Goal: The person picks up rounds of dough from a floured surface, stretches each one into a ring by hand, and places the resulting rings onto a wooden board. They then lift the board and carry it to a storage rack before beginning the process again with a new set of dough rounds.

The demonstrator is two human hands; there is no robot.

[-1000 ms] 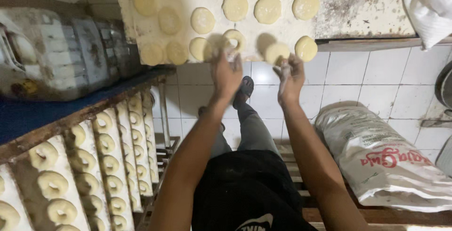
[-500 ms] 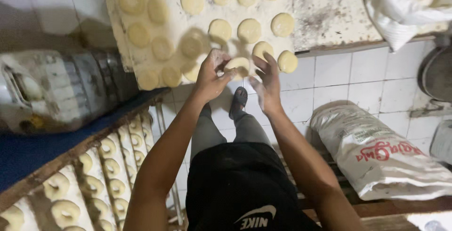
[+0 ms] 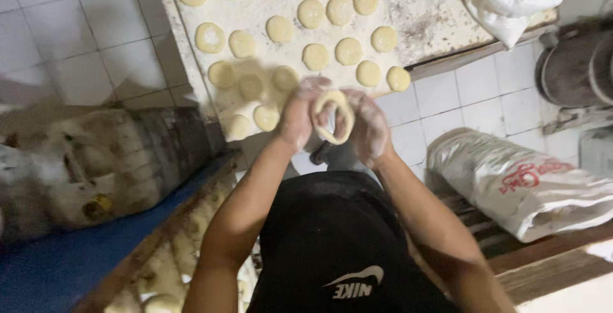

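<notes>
Both my hands are raised in front of me and hold one ring of pale dough between them. My left hand grips its left side and my right hand grips its right side, both dusted with flour. Just beyond them lies a floured work board covered with several round dough discs. The ring has a clear hole in the middle and hangs in the air above the board's near edge.
A white flour sack rests on the board's far right corner. A filled printed sack lies on a wooden slat at the right. A blue surface with a blurred container is at the left, with dough rings below.
My hands have lifted a dough disc off the board's near edge and pulled it open into a ring. The view has shifted, so the board sits higher and farther left.
</notes>
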